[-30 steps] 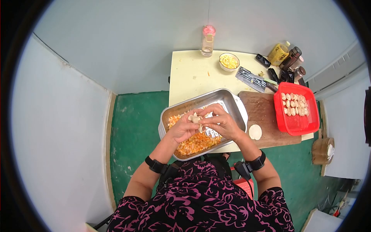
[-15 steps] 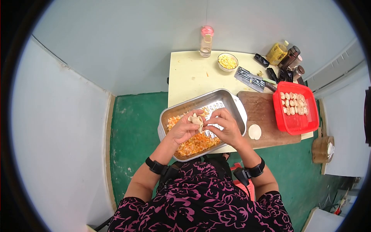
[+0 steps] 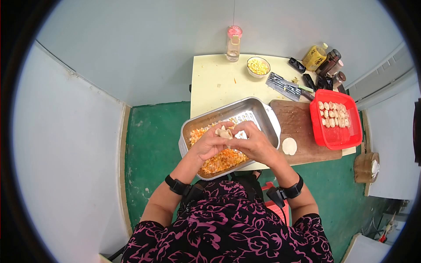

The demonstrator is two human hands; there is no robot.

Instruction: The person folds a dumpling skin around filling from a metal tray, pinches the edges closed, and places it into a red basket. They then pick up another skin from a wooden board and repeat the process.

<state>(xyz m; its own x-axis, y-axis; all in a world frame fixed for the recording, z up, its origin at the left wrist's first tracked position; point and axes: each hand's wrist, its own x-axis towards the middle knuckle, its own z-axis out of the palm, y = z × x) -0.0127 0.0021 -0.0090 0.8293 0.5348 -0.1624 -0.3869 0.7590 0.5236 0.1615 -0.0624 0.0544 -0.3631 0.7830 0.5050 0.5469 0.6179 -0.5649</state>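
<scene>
A pale, folded dumpling (image 3: 224,133) sits between my two hands above the metal tray (image 3: 258,107). My left hand (image 3: 209,143) is closed around its left side. The fingertips of my right hand (image 3: 253,142) pinch its right edge. Below lies chopped orange, yellow and white filling (image 3: 223,163), spread over the tray's left and front part. A round dough wrapper (image 3: 289,146) lies flat on the brown cutting board (image 3: 302,127), right of my right hand.
A red basket (image 3: 322,136) with rows of finished dumplings (image 3: 334,115) rests on the board's right side. Behind are a cleaver (image 3: 283,87), a bowl of yellow bits (image 3: 258,66), a pink-lidded bottle (image 3: 233,44) and several bottles at the back right, including a yellow-labelled one (image 3: 314,58).
My right hand has moved left, closer to my left hand, and its fingers now press on the dumpling's edge. The dumpling looks more gathered. The wrapper and basket stay in place.
</scene>
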